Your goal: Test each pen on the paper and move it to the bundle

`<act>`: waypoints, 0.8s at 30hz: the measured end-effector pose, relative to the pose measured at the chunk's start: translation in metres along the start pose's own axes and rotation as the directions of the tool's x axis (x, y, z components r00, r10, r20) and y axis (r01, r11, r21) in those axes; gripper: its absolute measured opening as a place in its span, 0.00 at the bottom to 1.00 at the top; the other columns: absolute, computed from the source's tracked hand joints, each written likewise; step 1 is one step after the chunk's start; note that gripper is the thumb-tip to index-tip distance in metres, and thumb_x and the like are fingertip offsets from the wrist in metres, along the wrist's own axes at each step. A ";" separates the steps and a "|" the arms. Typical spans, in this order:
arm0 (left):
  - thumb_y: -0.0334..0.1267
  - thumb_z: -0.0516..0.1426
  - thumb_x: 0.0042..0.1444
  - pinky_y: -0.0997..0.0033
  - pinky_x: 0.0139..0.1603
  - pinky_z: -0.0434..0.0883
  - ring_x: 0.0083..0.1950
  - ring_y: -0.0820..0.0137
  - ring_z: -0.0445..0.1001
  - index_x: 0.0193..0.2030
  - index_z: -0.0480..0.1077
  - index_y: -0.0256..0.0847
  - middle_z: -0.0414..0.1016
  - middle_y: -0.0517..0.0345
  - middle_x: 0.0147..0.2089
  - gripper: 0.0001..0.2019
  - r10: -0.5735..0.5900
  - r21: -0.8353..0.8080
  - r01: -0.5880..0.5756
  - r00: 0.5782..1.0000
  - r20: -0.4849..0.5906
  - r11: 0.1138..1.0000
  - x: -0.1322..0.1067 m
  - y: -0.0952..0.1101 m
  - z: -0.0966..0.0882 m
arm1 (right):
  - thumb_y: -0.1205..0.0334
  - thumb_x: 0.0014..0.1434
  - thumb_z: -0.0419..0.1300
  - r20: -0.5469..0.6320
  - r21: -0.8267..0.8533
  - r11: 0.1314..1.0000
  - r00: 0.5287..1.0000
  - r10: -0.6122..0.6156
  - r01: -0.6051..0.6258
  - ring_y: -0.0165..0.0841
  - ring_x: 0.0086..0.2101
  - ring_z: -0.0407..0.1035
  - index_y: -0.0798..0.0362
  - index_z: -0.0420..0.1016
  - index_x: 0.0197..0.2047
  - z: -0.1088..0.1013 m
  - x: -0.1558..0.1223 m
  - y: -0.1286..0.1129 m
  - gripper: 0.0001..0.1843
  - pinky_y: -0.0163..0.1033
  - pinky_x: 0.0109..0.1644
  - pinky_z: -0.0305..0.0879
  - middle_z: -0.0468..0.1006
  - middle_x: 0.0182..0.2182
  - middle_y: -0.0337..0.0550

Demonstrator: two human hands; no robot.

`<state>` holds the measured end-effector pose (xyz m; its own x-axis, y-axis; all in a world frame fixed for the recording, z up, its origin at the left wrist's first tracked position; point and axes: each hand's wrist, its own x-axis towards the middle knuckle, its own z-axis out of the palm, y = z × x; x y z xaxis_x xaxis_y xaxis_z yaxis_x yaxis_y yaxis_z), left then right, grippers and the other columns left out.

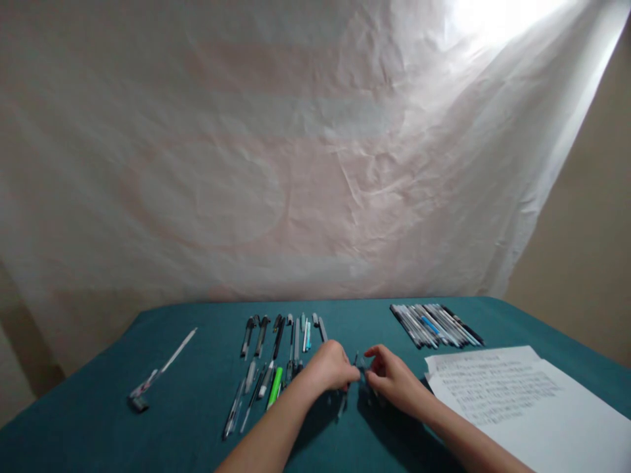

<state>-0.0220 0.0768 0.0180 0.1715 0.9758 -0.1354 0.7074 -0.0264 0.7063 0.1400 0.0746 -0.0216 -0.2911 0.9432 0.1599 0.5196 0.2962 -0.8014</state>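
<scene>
My left hand (pixel 338 366) is closed in a pinch over the middle of the teal table. A thin, blurred, pen-like piece (pixel 341 408) shows below its fingers. Close beside it, my right hand (pixel 392 378) has its thumb and index finger curled together. Between the two hands is a small dark, partly clear piece (pixel 362 362), too blurred to name. Left of my hands lie several pens in rough rows, among them a bright green pen (pixel 275 387) and a black pen (pixel 279 338). My left forearm hides part of the nearer row.
At the back right, several pens (pixel 419 322) lie side by side, one with a blue part. Handwritten sheets of paper (pixel 493 387) cover the right front. A white stick-like piece (pixel 178 349) and a dark-ended object (pixel 139 402) lie far left. A pale sheet (pixel 296 164) hangs behind the table.
</scene>
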 end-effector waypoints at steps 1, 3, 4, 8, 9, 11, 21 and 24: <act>0.29 0.55 0.38 0.76 0.20 0.63 0.18 0.71 0.68 0.15 0.69 0.35 0.67 0.59 0.12 0.05 0.011 -0.064 -0.013 1.000 -0.018 0.998 0.003 0.001 -0.004 | 0.65 0.49 0.53 0.006 0.074 0.997 1.000 -0.005 0.005 0.29 0.25 0.64 0.57 0.64 0.40 0.001 0.001 0.000 0.13 0.32 0.28 0.57 0.70 0.24 0.37; 0.29 0.53 0.42 0.78 0.20 0.64 0.18 0.74 0.68 0.24 0.70 0.34 0.70 0.60 0.17 0.05 0.036 -0.201 -0.051 0.996 -0.077 0.978 0.009 0.004 -0.011 | 0.64 0.50 0.54 0.038 0.206 0.978 0.999 -0.016 0.008 0.29 0.26 0.64 0.58 0.67 0.38 0.003 0.001 -0.001 0.11 0.32 0.29 0.58 0.70 0.26 0.39; 0.29 0.52 0.44 0.79 0.21 0.65 0.19 0.75 0.69 0.29 0.69 0.34 0.71 0.59 0.20 0.06 0.046 -0.266 -0.075 0.992 -0.116 0.961 0.012 0.005 -0.015 | 0.63 0.50 0.55 0.059 0.260 0.966 0.998 -0.024 0.008 0.29 0.27 0.63 0.58 0.69 0.37 0.003 0.001 -0.002 0.10 0.32 0.30 0.58 0.70 0.26 0.39; 0.28 0.50 0.50 0.78 0.26 0.69 0.23 0.78 0.70 0.38 0.65 0.33 0.72 0.56 0.29 0.08 0.063 -0.464 -0.177 0.966 -0.249 0.868 0.018 0.007 -0.024 | 0.60 0.51 0.57 0.145 0.405 0.914 0.988 -0.058 -0.005 0.26 0.24 0.60 0.59 0.71 0.34 0.002 -0.003 -0.008 0.10 0.31 0.27 0.54 0.69 0.23 0.37; 0.29 0.51 0.51 0.78 0.26 0.69 0.24 0.78 0.70 0.38 0.64 0.33 0.71 0.56 0.30 0.08 0.067 -0.498 -0.197 0.961 -0.267 0.844 0.018 0.006 -0.025 | 0.59 0.51 0.57 0.166 0.431 0.902 0.984 -0.070 -0.009 0.25 0.23 0.58 0.59 0.72 0.34 0.001 -0.004 -0.009 0.11 0.30 0.26 0.53 0.68 0.22 0.36; 0.29 0.51 0.51 0.78 0.27 0.69 0.24 0.78 0.70 0.38 0.65 0.32 0.71 0.56 0.30 0.07 0.074 -0.552 -0.227 0.955 -0.286 0.802 0.019 0.005 -0.025 | 0.59 0.52 0.58 0.192 0.470 0.882 0.977 -0.093 -0.009 0.24 0.22 0.56 0.59 0.72 0.34 0.001 -0.006 -0.012 0.11 0.30 0.25 0.51 0.66 0.21 0.35; 0.32 0.55 0.49 0.77 0.27 0.68 0.24 0.77 0.69 0.36 0.67 0.32 0.71 0.55 0.29 0.07 0.088 -0.660 -0.257 0.957 -0.278 0.706 0.016 0.005 -0.025 | 0.57 0.52 0.59 0.180 0.519 0.855 0.977 -0.112 0.002 0.23 0.21 0.53 0.58 0.72 0.35 0.001 -0.010 -0.019 0.12 0.29 0.24 0.49 0.64 0.21 0.34; 0.33 0.55 0.49 0.76 0.28 0.68 0.25 0.76 0.70 0.36 0.67 0.33 0.72 0.55 0.30 0.07 0.096 -0.661 -0.251 0.960 -0.263 0.707 0.015 0.006 -0.024 | 0.56 0.52 0.59 0.180 0.525 0.851 0.978 -0.109 -0.002 0.23 0.21 0.53 0.58 0.72 0.35 0.001 -0.010 -0.020 0.14 0.29 0.24 0.49 0.64 0.20 0.34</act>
<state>-0.0321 0.0965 0.0371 0.0524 0.9914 0.1202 0.0044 -0.1206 0.9927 0.1319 0.0589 -0.0082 -0.4860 0.8627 0.1396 0.0209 0.1712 -0.9850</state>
